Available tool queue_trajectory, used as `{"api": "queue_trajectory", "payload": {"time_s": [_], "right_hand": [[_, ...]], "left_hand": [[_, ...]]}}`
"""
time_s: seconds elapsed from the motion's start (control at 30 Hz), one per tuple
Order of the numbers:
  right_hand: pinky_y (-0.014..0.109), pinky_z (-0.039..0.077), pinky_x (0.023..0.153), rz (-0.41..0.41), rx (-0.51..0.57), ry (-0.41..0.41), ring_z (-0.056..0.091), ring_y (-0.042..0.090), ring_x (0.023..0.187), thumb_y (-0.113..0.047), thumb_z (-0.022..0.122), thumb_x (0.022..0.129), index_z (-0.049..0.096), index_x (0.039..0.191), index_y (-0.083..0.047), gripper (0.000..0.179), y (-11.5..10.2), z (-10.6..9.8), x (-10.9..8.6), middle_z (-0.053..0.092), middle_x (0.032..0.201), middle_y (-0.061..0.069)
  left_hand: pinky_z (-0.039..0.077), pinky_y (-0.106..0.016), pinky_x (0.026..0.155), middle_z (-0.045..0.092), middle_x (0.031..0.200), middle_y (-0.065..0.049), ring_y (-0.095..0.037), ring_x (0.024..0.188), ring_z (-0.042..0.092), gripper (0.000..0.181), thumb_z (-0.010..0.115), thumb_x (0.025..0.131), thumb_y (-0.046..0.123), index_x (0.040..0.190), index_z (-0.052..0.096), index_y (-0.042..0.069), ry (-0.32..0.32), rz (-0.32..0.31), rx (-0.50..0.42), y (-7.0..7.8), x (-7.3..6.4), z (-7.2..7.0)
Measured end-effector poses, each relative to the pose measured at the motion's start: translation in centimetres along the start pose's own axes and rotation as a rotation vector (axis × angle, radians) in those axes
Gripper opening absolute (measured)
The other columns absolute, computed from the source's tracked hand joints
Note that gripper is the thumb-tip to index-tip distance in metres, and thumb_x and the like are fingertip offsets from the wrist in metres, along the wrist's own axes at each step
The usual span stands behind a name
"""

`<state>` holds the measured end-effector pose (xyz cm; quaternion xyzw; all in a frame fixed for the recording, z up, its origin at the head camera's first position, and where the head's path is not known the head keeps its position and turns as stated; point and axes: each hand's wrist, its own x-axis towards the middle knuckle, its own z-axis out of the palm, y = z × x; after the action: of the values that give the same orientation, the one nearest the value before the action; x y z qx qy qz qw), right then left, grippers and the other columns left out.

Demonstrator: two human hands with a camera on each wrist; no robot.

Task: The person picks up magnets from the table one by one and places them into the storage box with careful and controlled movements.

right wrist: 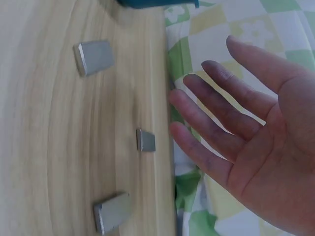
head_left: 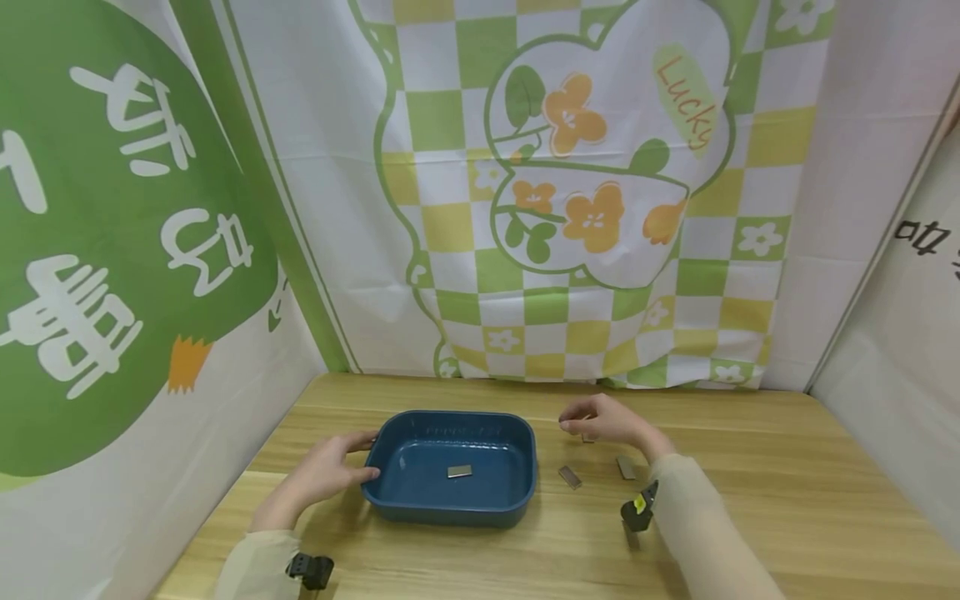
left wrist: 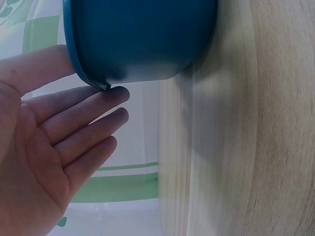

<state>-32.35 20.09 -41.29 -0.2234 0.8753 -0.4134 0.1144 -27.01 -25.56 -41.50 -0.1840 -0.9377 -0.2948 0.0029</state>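
A dark blue rectangular basin stands on the wooden table. My left hand is at its left side; in the left wrist view the thumb reaches the basin's rim and the other fingers extend loosely under it. Inside the basin lies a small silver rectangular block. To its right, my right hand hovers with relaxed, spread fingers and nothing in them. Under it is one flat metal block, partly hidden in the head view. Two more lie nearer: one block beside the basin, another block further right.
The wooden table ends at a patterned cloth behind and is flanked by printed cloth walls. Small black devices are strapped at both wrists.
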Motion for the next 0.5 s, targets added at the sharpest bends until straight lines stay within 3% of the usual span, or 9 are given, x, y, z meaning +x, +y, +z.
{"api": "queue_trajectory", "payload": {"time_s": [0.13,0.5], "right_hand": [[0.04,0.056,0.078,-0.002,-0.024,0.013,0.065,0.034,0.095,-0.027,0.061,0.093,0.063,0.116,0.0,0.036,0.7,-0.4,-0.5,0.067,0.111,0.014],[0.041,0.055,0.081,-0.007,-0.063,0.051,0.064,0.029,0.099,-0.024,0.061,0.093,0.063,0.115,0.001,0.034,1.9,-1.3,-1.8,0.066,0.112,0.016]], "left_hand": [[0.04,-0.058,0.1,0.061,0.125,-0.021,-0.041,0.12,0.053,0.06,0.074,0.082,0.022,0.132,0.052,-0.002,0.0,-0.001,0.001,0.0,0.0,0.0],[0.039,-0.059,0.1,0.06,0.126,-0.021,-0.041,0.12,0.053,0.06,0.074,0.082,0.022,0.132,0.052,-0.003,-0.001,-0.004,0.0,0.2,-0.2,-0.1]]}}
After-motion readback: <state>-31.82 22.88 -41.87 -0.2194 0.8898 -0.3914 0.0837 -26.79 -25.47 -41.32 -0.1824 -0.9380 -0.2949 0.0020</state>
